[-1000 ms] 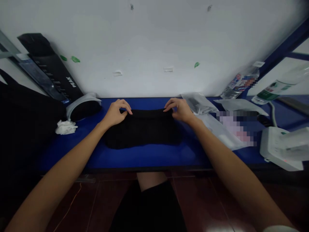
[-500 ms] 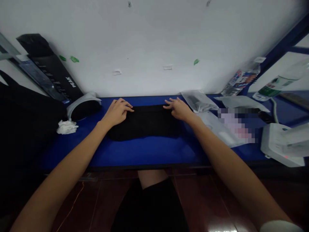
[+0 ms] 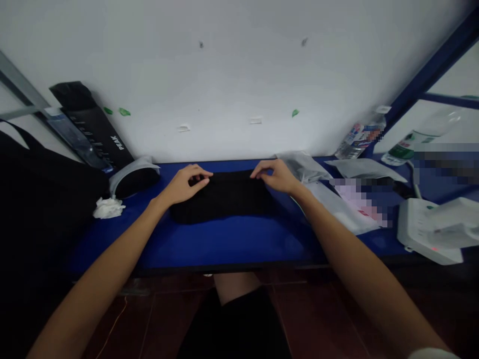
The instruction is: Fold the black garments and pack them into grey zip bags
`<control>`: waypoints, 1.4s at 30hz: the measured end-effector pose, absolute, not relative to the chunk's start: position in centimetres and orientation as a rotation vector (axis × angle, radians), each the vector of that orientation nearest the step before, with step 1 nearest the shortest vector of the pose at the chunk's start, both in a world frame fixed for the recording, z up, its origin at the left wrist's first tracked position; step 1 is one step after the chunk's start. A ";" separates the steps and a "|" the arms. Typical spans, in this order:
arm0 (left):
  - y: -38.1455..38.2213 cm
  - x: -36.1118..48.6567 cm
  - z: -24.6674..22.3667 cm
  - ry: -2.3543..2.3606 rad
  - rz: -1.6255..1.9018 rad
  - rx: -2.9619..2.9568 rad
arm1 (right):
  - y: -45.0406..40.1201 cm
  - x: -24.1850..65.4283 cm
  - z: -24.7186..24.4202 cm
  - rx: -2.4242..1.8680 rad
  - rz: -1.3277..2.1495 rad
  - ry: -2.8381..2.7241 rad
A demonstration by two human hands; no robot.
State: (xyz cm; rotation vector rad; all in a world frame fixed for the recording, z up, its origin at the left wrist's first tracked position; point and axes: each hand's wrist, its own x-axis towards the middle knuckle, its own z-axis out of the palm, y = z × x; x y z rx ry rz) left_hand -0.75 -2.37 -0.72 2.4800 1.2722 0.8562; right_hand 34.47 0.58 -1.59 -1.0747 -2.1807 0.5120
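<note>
Left hand and right hand curl onto the black cloth

Since the last head view, we have gone from flat, spread hands to half-closed ones at the cloth's far edge; whether they truly pinch it we cannot tell. Cloth lies bunched mid-way along the blue tabletop. We appear to be gathering that edge, and the next move calls for both hands working evenly

Left forearm and right forearm bare; black shorts at 6 o'clock, bare thigh just above; white sleeve edge at 5 o'clock.
</note>
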 end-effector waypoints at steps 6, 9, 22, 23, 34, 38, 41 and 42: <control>-3.9 -0.4 0.6 0.882 0.272 2.290 | -0.8 33.7 -0.8 -0.784 1.282 -2.538; -3.8 -0.6 0.7 0.857 0.203 2.331 | -0.7 33.7 -1.0 -0.769 1.191 -2.631; -2.2 -3.8 0.4 1.078 0.342 2.499 | 0.9 35.2 -2.7 -1.027 0.430 -2.572; -2.0 -3.9 0.3 1.078 0.369 2.504 | 1.1 35.2 -2.8 -1.033 0.421 -2.553; -1.4 -4.7 0.2 1.075 0.501 2.386 | 1.6 36.1 -2.7 -1.110 0.658 -2.593; -1.2 -4.6 -0.3 1.164 0.634 2.249 | 1.0 36.2 -1.4 -0.928 0.807 -2.419; -0.9 -3.9 -0.9 1.222 0.978 2.134 | 0.4 36.1 -0.3 -0.902 0.793 -2.032; -0.8 -3.6 -1.1 1.227 1.072 2.086 | 0.3 36.0 -0.1 -0.913 0.787 -1.923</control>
